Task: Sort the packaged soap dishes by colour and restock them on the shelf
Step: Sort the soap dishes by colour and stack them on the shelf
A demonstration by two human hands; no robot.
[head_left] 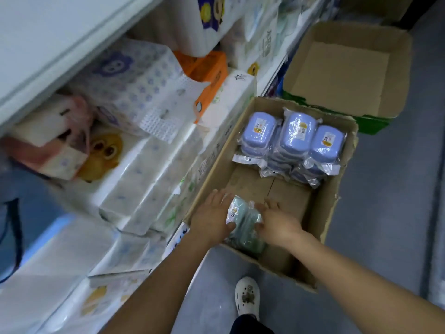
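Note:
An open cardboard box [334, 189] sits on the floor beside the shelf. At its far end stand stacks of blue packaged soap dishes [296, 136] in clear wrap. At the near end lies a small stack of green packaged soap dishes [243, 215]. My left hand [212, 215] presses against the left side of the green stack, thumb on its near edge. My right hand [277, 220] holds the stack's right side, fingers curled over the top. The lower green packs are partly hidden by my hands and the box wall.
The shelf [168, 150] on the left is packed with tissue and toilet paper packs. A second, empty cardboard box [346, 68] stands farther along the aisle. My white shoe [247, 297] is on the grey floor near the box.

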